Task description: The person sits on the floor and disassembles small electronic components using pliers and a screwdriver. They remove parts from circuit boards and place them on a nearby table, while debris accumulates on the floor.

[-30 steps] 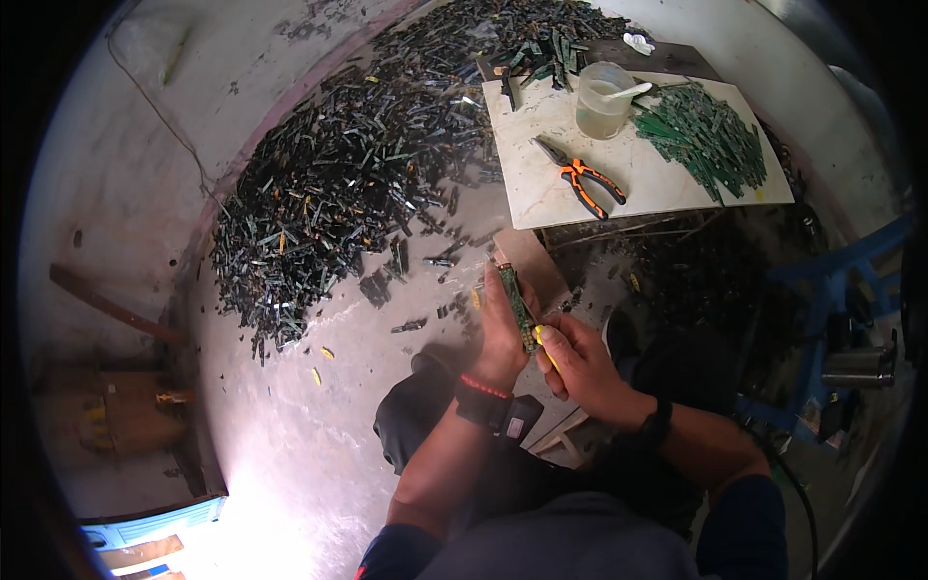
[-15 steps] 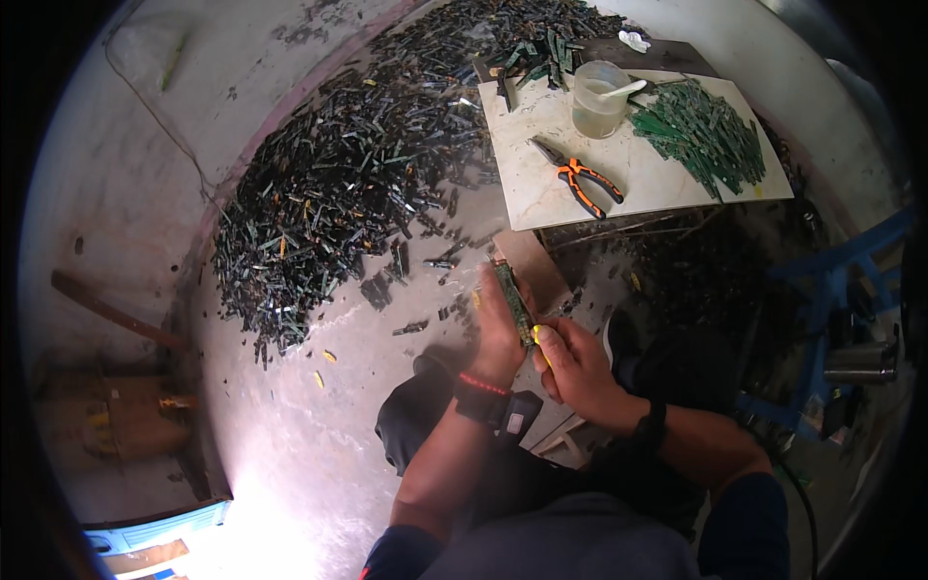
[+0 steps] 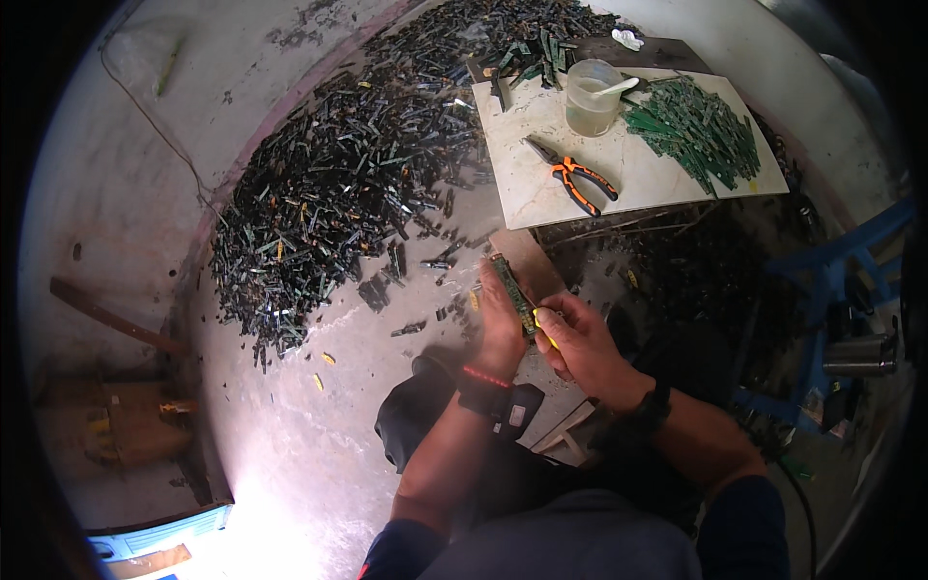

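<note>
— How many things are in hand?

— One narrow green circuit strip [image 3: 511, 292], long and flat, tilted up and away from the person. The left hand [image 3: 503, 327] is clenched around its lower half from the left side; the right hand [image 3: 578, 340] pinches its near end, where something small and yellow shows at the fingertips. I cannot tell what that yellow piece is.

— And around them?

— One pale square slab [image 3: 541, 198] serving as a low table, just beyond the hands. On it: one pair of orange-handled pliers [image 3: 572, 175], one clear plastic cup [image 3: 592, 98] with a white stick in it, and one heap of green strips [image 3: 691, 128] reaching the slab's right edge. On the concrete floor [image 3: 290, 425] to the left lies a big dark pile of scrap pieces [image 3: 333, 184], too many to count, bristly and mixed with yellow flecks.

— Any room to move?

— Bare, rough concrete lies left of the knees, with a few loose bits. To the right, a blue frame [image 3: 822, 280] crowds in.
</note>
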A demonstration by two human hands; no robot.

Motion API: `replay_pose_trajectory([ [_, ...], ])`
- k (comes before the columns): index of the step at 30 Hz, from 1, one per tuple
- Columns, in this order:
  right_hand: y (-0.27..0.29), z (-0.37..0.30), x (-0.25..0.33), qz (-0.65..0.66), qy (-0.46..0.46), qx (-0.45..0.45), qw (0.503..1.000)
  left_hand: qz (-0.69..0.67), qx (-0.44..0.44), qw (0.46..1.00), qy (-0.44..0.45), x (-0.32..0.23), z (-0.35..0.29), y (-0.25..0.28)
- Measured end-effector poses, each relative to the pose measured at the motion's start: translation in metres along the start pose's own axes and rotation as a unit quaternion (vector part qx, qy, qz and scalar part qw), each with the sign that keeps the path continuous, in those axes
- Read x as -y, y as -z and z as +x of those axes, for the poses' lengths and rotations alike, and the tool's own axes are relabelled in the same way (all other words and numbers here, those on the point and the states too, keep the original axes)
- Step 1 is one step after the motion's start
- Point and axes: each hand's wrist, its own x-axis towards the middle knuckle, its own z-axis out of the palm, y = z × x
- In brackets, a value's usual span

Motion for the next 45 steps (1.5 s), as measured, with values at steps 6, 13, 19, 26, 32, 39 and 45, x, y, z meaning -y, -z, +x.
replay_pose_trajectory([
  [6,0.001,0.008,-0.017,-0.294,0.281,-0.097,0.909,-0.053,0.035,0.998,-0.023,0.006,0.006,0.001],
  [13,-0.004,0.003,-0.009,-0.517,0.387,-0.151,0.749,-0.07,0.01,0.998,-0.003,-0.008,-0.009,-0.014],
  [19,0.025,0.005,0.033,-0.317,0.111,0.033,0.941,-0.06,0.111,0.99,0.061,-0.009,-0.017,0.014],
  [26,0.08,0.001,0.09,-0.302,0.155,-0.108,0.934,-0.121,0.015,0.991,0.049,-0.031,-0.016,0.015],
  [32,0.098,0.062,0.109,-0.491,0.294,-0.299,0.764,-0.078,0.098,0.991,0.055,-0.019,-0.017,0.017],
  [39,0.112,0.107,0.112,-0.572,0.3,-0.282,0.71,-0.07,0.095,0.99,0.079,-0.022,-0.019,0.013],
  [45,0.08,0.089,0.116,-0.528,0.317,-0.292,0.732,-0.018,0.073,0.994,0.078,-0.021,-0.016,0.01],
])
